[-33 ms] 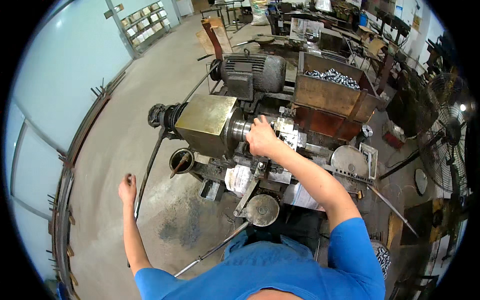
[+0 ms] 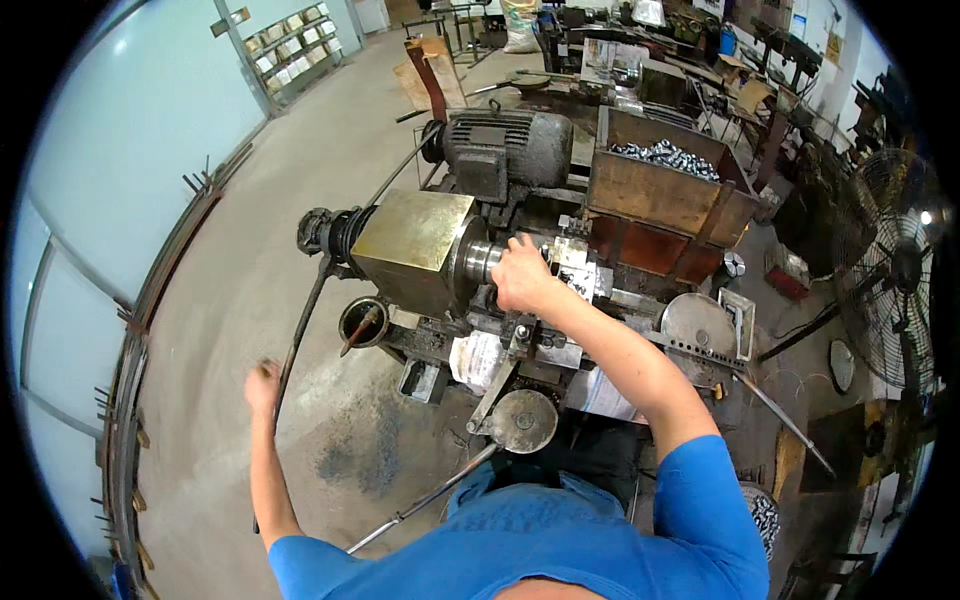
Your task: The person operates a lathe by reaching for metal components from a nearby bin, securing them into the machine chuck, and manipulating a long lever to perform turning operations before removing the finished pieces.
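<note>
Your right hand [image 2: 522, 277] is curled around the steel spindle nose [image 2: 480, 262] of the small lathe [image 2: 420, 250], fingers wrapped over it, arm stretched forward. Just below it a crumpled white paper sheet [image 2: 478, 358] hangs on the machine front, beside a round grey handwheel [image 2: 524, 421]. Behind sits a rusty brown box [image 2: 660, 190] of shiny metal parts. Your left hand [image 2: 263, 380] is fisted on a long dark lever [image 2: 300, 320], arm out to the side.

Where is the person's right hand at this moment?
In the head view, the right hand is near the middle of the picture, on the shiny spindle end of the small lathe, just right of the brass-coloured housing and below the grey motor.
</note>
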Available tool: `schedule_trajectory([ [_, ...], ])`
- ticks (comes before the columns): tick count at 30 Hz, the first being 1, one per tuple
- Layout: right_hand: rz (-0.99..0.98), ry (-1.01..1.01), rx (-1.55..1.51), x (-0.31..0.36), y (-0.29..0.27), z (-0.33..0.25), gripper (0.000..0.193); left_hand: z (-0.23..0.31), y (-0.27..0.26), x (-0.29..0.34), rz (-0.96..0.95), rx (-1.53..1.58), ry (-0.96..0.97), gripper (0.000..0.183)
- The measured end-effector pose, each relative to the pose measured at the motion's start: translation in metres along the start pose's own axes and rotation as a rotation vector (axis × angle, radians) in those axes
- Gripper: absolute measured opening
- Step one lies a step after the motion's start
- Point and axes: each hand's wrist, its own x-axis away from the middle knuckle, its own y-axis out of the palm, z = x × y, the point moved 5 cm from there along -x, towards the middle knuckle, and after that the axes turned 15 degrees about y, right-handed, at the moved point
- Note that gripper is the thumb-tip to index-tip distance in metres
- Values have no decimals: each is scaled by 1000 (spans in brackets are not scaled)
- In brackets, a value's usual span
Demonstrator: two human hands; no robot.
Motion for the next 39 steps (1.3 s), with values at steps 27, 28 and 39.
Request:
schedule_trajectory([
  [27, 467, 339, -526, 174, -44, 147, 49, 30, 69, 21, -378, 828, 273, 19],
  [28, 417, 431, -527, 200, -27, 163, 48, 21, 75, 17, -467, 762, 242, 23],
  [39, -252, 1703, -291, 634, 171, 217, 35, -83, 185, -82, -370, 179, 1646, 40],
])
